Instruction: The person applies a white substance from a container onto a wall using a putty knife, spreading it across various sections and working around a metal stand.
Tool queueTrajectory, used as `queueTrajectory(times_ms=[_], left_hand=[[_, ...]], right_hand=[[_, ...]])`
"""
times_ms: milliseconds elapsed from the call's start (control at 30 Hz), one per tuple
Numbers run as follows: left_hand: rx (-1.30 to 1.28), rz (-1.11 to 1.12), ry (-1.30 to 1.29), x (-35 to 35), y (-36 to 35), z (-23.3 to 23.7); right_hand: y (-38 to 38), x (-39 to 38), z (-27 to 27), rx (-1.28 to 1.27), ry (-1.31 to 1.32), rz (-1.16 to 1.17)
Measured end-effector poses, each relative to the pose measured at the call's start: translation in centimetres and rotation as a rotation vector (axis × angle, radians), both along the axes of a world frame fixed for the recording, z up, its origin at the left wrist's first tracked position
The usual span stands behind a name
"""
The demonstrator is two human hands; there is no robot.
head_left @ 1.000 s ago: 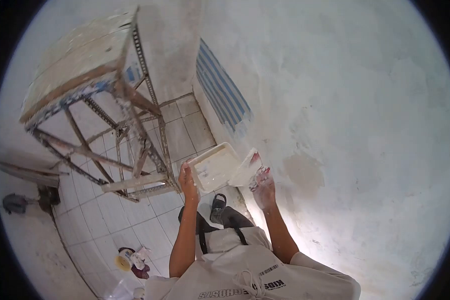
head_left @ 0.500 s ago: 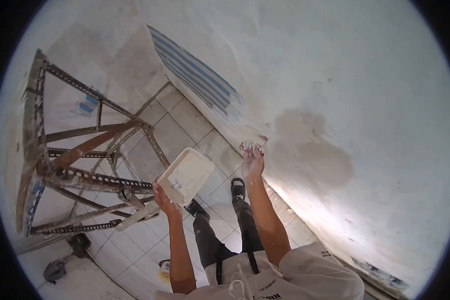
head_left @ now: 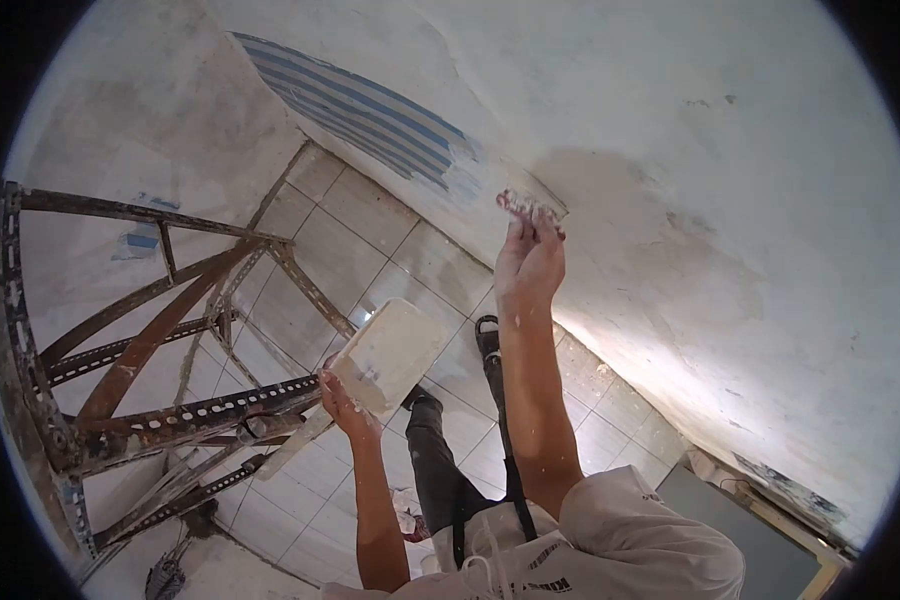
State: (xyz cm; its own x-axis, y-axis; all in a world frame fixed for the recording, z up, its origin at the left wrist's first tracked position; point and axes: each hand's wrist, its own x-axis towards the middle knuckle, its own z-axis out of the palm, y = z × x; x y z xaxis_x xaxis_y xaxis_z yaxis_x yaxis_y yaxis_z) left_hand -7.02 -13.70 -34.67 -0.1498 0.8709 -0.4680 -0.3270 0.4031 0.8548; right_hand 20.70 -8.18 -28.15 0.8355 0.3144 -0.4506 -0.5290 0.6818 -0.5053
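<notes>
My left hand grips the left edge of a cream rectangular tray, which has some pale paste on it. Raised against the wall, my right hand is closed around a paste-smeared scraper, its thin blade edge close to or on the surface. A damp greyish patch spreads beside the scraper. To its left, a blue-and-white striped area shows on the wall.
A rusty perforated metal frame stands at the left, near my left hand. Pale floor tiles lie below, under my feet. A grey panel is at the lower right by the wall's foot.
My right hand has moved up along the wall with the scraper. My left hand and the tray have shifted slightly right. The view has turned, and the grey panel now shows.
</notes>
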Motion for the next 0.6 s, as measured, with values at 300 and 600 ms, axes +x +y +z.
queueTrajectory(times_ms=[300,600], left_hand=[[0.004,-0.023,0.018,0.5,-0.1,-1.6],[0.001,-0.009,-0.005,0.8,-1.3,-2.3]], right_hand=[[-2.6,-1.6,-6.6,-0.156,0.227,-0.035],[-1.5,0.5,-1.6,-0.066,0.000,-0.022]])
